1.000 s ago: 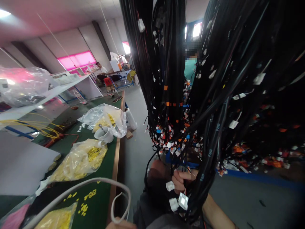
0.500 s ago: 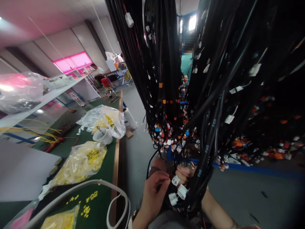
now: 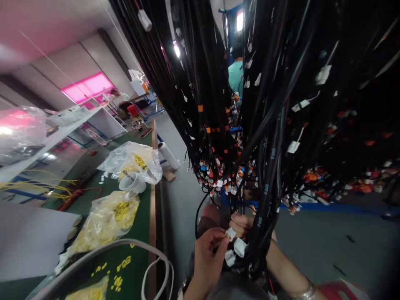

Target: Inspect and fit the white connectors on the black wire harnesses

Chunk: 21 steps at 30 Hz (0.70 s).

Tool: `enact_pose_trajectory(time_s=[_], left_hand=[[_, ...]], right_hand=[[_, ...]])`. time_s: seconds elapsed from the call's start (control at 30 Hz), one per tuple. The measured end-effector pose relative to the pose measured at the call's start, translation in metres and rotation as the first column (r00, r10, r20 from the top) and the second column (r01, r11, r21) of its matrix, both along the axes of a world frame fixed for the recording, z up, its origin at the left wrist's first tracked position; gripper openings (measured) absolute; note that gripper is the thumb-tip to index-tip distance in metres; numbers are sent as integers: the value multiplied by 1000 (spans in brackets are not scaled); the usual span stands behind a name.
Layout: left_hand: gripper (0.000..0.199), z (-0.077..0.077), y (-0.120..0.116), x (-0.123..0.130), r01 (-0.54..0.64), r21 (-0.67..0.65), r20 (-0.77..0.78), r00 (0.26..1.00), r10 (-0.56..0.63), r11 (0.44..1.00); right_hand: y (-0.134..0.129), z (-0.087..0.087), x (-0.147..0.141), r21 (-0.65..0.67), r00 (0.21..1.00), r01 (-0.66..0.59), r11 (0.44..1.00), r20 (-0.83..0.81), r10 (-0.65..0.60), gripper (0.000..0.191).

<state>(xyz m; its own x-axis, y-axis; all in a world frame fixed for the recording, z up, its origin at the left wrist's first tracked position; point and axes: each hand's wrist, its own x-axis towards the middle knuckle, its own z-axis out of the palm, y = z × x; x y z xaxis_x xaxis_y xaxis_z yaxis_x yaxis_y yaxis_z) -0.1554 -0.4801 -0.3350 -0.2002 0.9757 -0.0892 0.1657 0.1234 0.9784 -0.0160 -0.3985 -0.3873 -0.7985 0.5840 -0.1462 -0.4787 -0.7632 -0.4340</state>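
My left hand [image 3: 210, 255] pinches a small yellow plastic piece [image 3: 229, 237] between thumb and index finger, right at the face of a white connector [image 3: 231, 233]. My right hand [image 3: 242, 225] is closed around the back of that connector and its wires, partly behind black cables. Two more white connectors, one [image 3: 240, 247] and another [image 3: 230, 258], dangle just below. They belong to a thick bundle of black cables [image 3: 265, 196] that hangs down in front of my right forearm. Whether the yellow piece sits inside the connector cannot be made out.
Many black wire harnesses [image 3: 200, 71] hang ahead from above. On the green bench [image 3: 142, 225] at left lie plastic bags of yellow pieces [image 3: 121, 210], loose yellow pieces [image 3: 117, 283], a white cup [image 3: 133, 183] and a grey hose [image 3: 125, 241]. A person [image 3: 236, 75] stands beyond the harnesses.
My left hand has moved right, bringing the yellow piece from beside the white connector to its face. My right hand keeps its hold. The camera view has shifted slightly.
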Motion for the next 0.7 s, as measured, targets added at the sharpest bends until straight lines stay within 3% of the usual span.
enact_pose_trajectory(time_s=[0.13,0.3,0.7], left_hand=[[16,0,1,0,-2,-10,9,1000,2,1000],[23,-1,1,2,0,-35,64,998,2,999],[27,2,5,-2,0,-91,76,997,7,996]], right_hand=[[0,8,0,-104,999,-8,995,-54,2,47],[-1,17,3,-134,999,-3,991,-40,-2,44],[0,8,1,-78,1000,-23,997,-7,22,45]])
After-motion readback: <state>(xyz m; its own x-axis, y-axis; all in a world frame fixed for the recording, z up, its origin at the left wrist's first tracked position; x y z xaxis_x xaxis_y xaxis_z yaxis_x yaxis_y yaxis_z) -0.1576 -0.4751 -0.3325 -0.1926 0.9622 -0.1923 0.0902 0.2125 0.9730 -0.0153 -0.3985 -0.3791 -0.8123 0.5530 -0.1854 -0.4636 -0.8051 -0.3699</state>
